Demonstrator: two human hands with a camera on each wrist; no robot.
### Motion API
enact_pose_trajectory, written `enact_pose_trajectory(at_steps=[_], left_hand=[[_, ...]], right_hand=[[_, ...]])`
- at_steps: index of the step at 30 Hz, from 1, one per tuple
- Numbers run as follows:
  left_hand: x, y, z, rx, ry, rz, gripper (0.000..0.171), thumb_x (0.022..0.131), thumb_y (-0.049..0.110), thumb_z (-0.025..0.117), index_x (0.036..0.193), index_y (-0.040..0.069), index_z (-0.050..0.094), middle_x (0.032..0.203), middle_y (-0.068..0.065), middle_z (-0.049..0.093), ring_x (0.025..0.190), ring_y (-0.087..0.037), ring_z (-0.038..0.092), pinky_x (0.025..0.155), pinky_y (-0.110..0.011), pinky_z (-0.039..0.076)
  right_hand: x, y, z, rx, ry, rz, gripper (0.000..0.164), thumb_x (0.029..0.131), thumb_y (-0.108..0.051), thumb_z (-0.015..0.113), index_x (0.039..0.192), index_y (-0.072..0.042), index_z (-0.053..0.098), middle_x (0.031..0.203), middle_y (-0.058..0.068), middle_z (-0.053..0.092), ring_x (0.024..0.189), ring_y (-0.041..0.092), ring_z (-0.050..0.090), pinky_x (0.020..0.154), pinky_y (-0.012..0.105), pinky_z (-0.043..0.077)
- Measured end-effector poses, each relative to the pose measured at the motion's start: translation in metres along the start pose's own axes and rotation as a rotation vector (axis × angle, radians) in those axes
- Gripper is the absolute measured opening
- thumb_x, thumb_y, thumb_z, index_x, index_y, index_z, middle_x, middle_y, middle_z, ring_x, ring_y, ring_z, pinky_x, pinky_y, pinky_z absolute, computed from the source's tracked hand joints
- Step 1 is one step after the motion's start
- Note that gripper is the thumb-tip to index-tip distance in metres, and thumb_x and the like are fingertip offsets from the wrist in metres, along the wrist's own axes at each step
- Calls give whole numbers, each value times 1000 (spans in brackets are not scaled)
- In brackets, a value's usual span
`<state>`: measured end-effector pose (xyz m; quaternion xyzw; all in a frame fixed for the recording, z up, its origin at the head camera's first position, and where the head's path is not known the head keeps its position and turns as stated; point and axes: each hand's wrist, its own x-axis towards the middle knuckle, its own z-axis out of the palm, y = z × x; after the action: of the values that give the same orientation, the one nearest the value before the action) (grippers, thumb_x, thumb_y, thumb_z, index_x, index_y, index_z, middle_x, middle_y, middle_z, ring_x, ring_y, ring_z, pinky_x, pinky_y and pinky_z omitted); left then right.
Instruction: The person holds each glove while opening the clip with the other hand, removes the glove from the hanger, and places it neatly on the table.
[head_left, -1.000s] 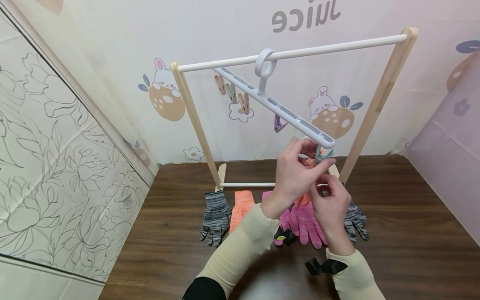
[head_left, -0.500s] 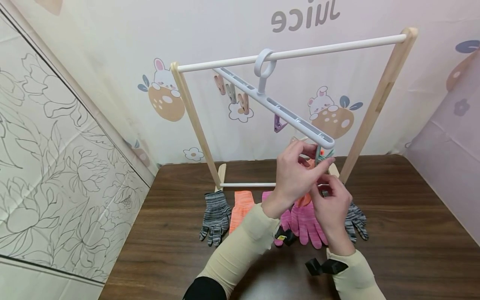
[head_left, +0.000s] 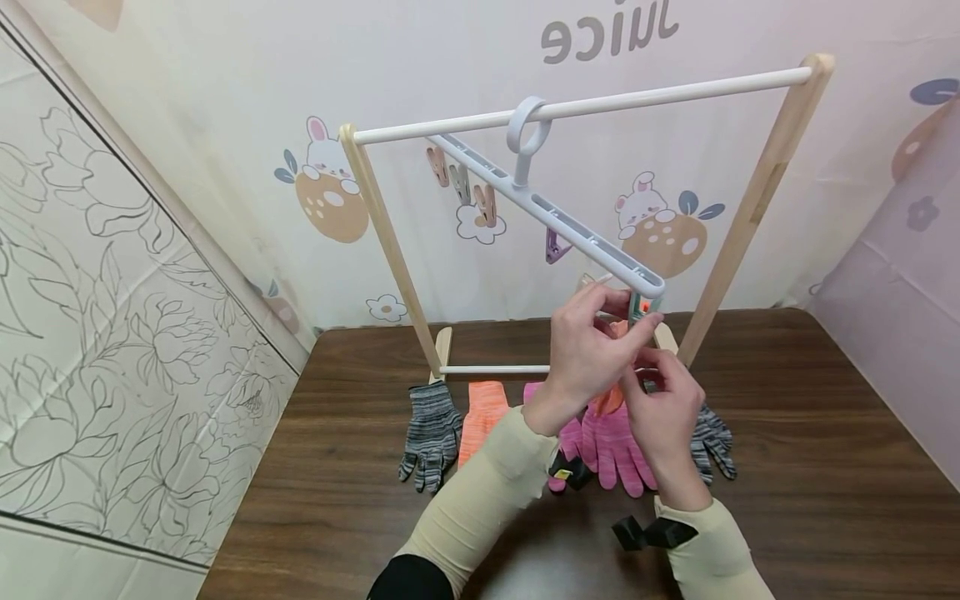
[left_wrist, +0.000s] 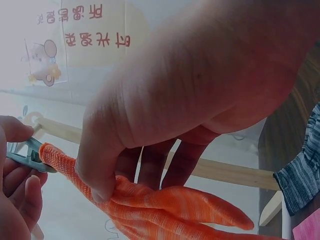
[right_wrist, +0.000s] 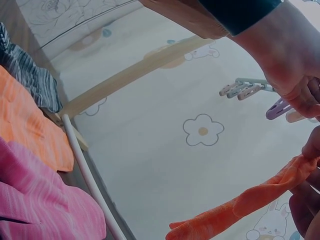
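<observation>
My left hand (head_left: 585, 346) pinches a green clothespin (left_wrist: 36, 163) hanging under the near end of the pale hanger (head_left: 581, 233). Just below it, my right hand (head_left: 663, 400) pinches an orange knit glove (left_wrist: 165, 202) near its cuff. The cuff edge sits right at the clothespin in the left wrist view. The glove's fingers dangle downward, mostly hidden behind my hands in the head view. Farther along the hanger are a purple clothespin (head_left: 556, 247) and several pink and grey clothespins (head_left: 486, 206) with nothing in them.
The hanger hooks over the white rod (head_left: 675, 96) of a wooden rack (head_left: 757, 208). On the dark table (head_left: 315, 467) lie a grey striped glove (head_left: 432, 437), an orange glove (head_left: 483, 412), pink gloves (head_left: 611, 450) and another grey glove (head_left: 712, 446). A printed cloth hangs behind.
The green clothespin has turned slightly, and its two spread ends no longer stick out past my left thumb. That thumb has shifted a little left; my right hand stays nearly still.
</observation>
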<state>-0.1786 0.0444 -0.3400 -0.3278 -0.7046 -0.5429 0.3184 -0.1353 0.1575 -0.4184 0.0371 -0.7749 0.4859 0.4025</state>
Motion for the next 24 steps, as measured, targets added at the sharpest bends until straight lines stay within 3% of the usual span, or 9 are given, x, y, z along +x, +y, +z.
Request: enact_pose_trajectory(at_steps=[15, 24], left_hand=[[-1, -5, -3, -5, 25, 24, 16, 85, 10, 79, 94, 2, 68, 88, -5, 71, 72, -14, 57, 62, -10, 49], [-2, -6, -4, 3, 35, 24, 17, 84, 11, 80, 92, 2, 68, 86, -5, 72, 71, -6, 50, 61, -12, 50]], right_hand=[[-2, -1, -1, 7, -35, 31, 17, 88, -7, 76, 103, 1, 73, 92, 11, 71, 82, -2, 59, 74, 13, 46], [-2, 7, -4, -24, -50, 64, 17, 89, -7, 74, 103, 2, 72, 93, 13, 71, 82, -3, 58, 73, 12, 47]])
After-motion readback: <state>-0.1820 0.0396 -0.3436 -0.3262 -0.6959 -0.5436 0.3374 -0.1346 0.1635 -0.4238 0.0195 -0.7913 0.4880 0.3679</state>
